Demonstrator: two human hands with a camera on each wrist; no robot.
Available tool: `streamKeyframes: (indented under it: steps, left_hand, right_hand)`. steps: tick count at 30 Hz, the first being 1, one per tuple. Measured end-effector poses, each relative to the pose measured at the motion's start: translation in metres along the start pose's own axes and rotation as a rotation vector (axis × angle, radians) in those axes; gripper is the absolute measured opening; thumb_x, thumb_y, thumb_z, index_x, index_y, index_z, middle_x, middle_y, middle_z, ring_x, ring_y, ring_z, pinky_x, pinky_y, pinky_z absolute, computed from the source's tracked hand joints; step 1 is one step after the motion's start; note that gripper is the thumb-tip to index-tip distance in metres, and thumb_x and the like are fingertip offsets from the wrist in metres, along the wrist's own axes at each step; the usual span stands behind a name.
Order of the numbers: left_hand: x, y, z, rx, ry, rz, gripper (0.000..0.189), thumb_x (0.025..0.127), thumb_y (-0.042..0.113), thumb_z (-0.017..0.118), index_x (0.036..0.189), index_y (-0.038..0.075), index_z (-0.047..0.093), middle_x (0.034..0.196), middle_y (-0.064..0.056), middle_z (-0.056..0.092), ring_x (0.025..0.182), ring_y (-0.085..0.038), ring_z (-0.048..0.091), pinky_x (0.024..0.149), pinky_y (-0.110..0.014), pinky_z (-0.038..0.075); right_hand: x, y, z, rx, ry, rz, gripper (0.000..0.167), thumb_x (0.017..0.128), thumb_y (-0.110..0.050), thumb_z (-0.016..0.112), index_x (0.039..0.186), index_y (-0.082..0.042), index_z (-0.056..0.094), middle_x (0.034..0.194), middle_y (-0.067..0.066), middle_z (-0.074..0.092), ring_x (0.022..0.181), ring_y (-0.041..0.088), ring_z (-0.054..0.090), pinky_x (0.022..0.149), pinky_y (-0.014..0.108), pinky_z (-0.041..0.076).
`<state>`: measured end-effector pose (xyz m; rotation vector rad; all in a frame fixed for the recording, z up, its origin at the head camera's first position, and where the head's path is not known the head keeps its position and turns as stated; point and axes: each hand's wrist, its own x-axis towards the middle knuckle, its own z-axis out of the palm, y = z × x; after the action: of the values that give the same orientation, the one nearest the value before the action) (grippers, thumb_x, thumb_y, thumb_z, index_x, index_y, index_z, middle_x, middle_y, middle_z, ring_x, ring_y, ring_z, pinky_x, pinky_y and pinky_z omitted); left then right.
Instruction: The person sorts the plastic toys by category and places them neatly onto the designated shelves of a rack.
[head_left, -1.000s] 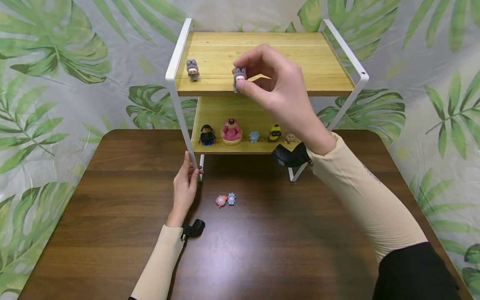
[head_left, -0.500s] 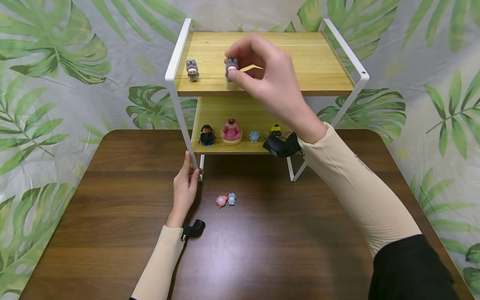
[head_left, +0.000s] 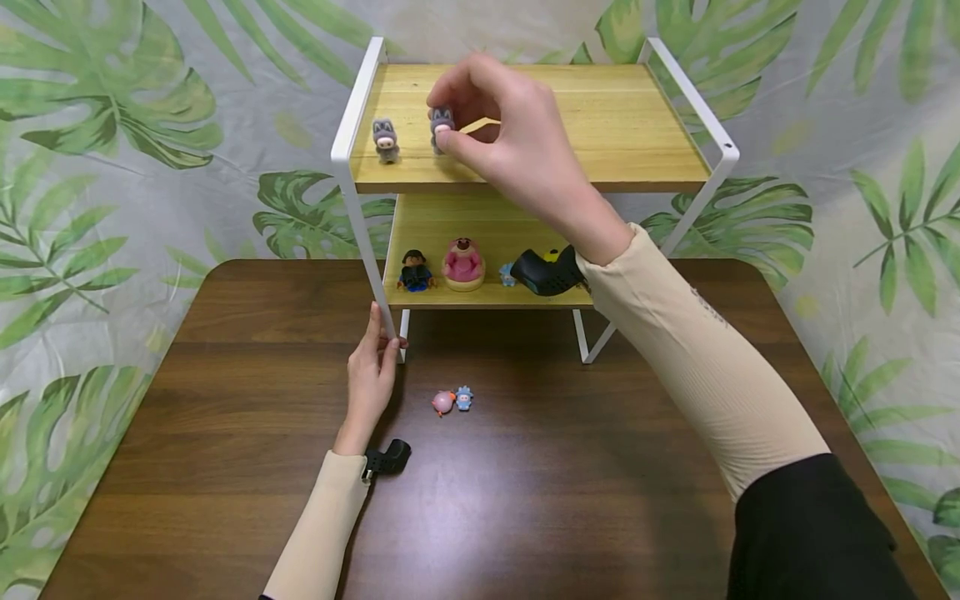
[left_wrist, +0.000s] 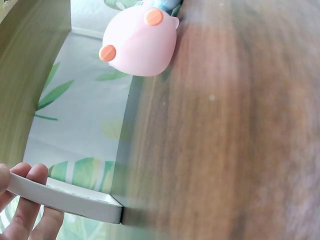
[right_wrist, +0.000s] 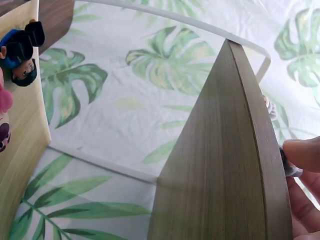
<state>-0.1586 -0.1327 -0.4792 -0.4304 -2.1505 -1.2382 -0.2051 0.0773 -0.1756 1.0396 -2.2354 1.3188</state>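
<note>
My right hand [head_left: 517, 129] pinches a small grey rabbit-eared figurine [head_left: 441, 118] between thumb and fingers, close over the front left of the top shelf [head_left: 622, 133]. To its left a matching grey figurine [head_left: 386, 143] stands upright on the same board. In the right wrist view the held figurine [right_wrist: 291, 169] is mostly hidden behind the thumb and board edge. Low at the left side, my left hand [head_left: 367, 375] holds the white shelf leg [head_left: 363, 246]; the left wrist view shows its fingers [left_wrist: 37, 173] around the leg's strip [left_wrist: 75, 204].
On the lower shelf stand a dark-haired figure [head_left: 414, 271], a pink bear [head_left: 462, 265], a small blue figurine [head_left: 507, 275] and a yellow one partly behind the right wrist camera [head_left: 546, 273]. A pink round toy [head_left: 443, 403] and a blue figurine [head_left: 464, 398] lie on the brown table [head_left: 525, 500].
My right hand has carried the grey figurine left and slightly back, from the top shelf's front edge toward the standing one. The left hand stays on the shelf leg.
</note>
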Motion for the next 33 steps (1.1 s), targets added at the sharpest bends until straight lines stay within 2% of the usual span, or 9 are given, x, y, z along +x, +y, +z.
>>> streamKeyframes:
  steps: [7,23,33]
  left_hand:
    - [0.0003,0.0000,0.0001,-0.008,-0.001,-0.004,0.091,0.093,-0.006,0.055,0.148,0.053,0.012,0.084,-0.019,0.061,0.074,-0.030,0.064,0.063,-0.046,0.053]
    - [-0.0001,-0.0001,-0.0002,-0.005,0.002,-0.002,0.091,0.093,-0.006,0.056,0.148,0.054,0.013,0.083,-0.019,0.061,0.073,-0.031,0.064,0.062,-0.046,0.053]
    - [0.0002,0.0000,0.0003,-0.011,0.003,-0.007,0.091,0.094,-0.005,0.055,0.147,0.055,0.012,0.083,-0.018,0.062,0.073,-0.030,0.063,0.062,-0.044,0.051]
  right_hand:
    - [0.0083,-0.0031,0.0023,-0.057,-0.066,0.089,0.019,0.090,-0.002,0.062,0.109,0.001,0.060,0.105,0.005,0.061,0.091,0.010,0.060,0.083,0.023,0.050]
    - [0.0091,0.0018,0.0045,-0.119,-0.062,0.098,0.017,0.091,-0.003,0.061,0.107,0.000,0.060,0.103,0.004,0.062,0.090,0.009,0.060,0.081,0.023,0.050]
    - [0.0078,0.0016,0.0033,-0.095,-0.072,0.104,0.019,0.090,-0.003,0.061,0.109,-0.001,0.058,0.102,0.005,0.063,0.091,0.010,0.061,0.083,0.024,0.050]
